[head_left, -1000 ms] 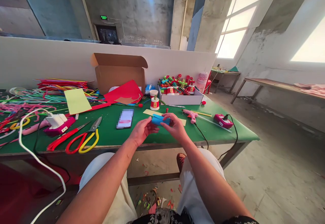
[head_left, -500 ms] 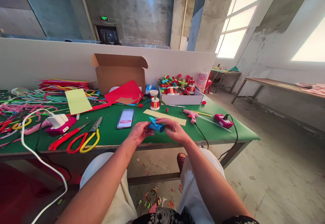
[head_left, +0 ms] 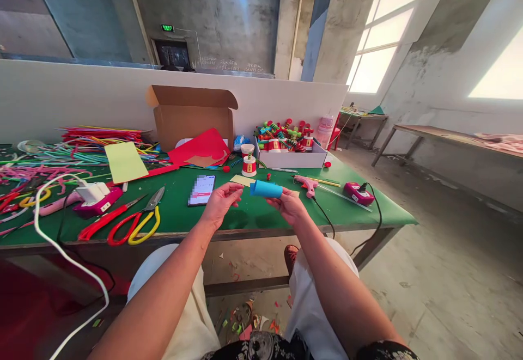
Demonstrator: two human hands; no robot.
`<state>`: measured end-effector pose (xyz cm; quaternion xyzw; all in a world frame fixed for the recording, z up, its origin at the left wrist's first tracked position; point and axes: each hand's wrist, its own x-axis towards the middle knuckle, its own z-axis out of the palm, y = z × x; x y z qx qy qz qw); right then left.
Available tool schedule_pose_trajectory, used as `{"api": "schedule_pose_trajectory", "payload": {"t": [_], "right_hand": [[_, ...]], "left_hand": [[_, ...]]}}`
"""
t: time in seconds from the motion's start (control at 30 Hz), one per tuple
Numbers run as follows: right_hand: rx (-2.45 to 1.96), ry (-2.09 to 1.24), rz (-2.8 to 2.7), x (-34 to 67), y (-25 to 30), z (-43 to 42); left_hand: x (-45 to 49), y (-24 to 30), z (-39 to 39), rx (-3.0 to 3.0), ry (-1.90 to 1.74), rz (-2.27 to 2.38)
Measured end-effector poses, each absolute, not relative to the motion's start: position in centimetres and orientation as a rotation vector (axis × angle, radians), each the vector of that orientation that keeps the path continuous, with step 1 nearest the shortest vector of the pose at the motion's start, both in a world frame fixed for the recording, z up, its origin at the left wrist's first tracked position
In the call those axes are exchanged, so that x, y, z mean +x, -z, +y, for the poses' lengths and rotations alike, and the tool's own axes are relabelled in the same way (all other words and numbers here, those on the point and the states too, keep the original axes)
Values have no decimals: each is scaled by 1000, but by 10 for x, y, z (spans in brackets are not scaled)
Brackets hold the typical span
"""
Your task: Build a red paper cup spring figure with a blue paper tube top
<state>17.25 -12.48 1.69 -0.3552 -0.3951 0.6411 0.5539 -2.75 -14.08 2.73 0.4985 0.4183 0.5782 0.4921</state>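
Note:
A curled piece of blue paper (head_left: pixel 266 188), rolled into a loose tube, lies across the fingers of my right hand (head_left: pixel 289 207), which grips it from below and behind. My left hand (head_left: pixel 223 202) is just left of the tube and apart from it, its fingers loosely bent with a gap to the thumb. Behind the tube, a pale yellow paper strip (head_left: pixel 242 180) is partly covered. A red and white paper cup (head_left: pixel 249 166) with coiled pipe-cleaner pieces stands farther back.
A phone (head_left: pixel 202 190) lies beside my left hand. Scissors (head_left: pixel 145 218) are to the left, near loose pipe cleaners (head_left: pixel 81 156). A pink glue gun (head_left: pixel 308 184) and a purple power socket (head_left: pixel 359 194) sit right. Behind stands a white box (head_left: pixel 292 159) of finished figures.
My left hand has let go of the blue paper and drawn left. The paper has turned sideways and moved slightly up and right in my right hand.

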Motion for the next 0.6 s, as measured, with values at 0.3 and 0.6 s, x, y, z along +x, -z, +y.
{"api": "schedule_pose_trajectory", "payload": {"t": [0.3, 0.6], "right_hand": [[-883, -1437, -1056, 161, -18, -132], [-839, -1392, -1114, 153, -18, -136]], "left_hand": [[-23, -20, -142, 1327, -1427, 1016], [-15, -19, -142, 1190, -1438, 1087]]}}
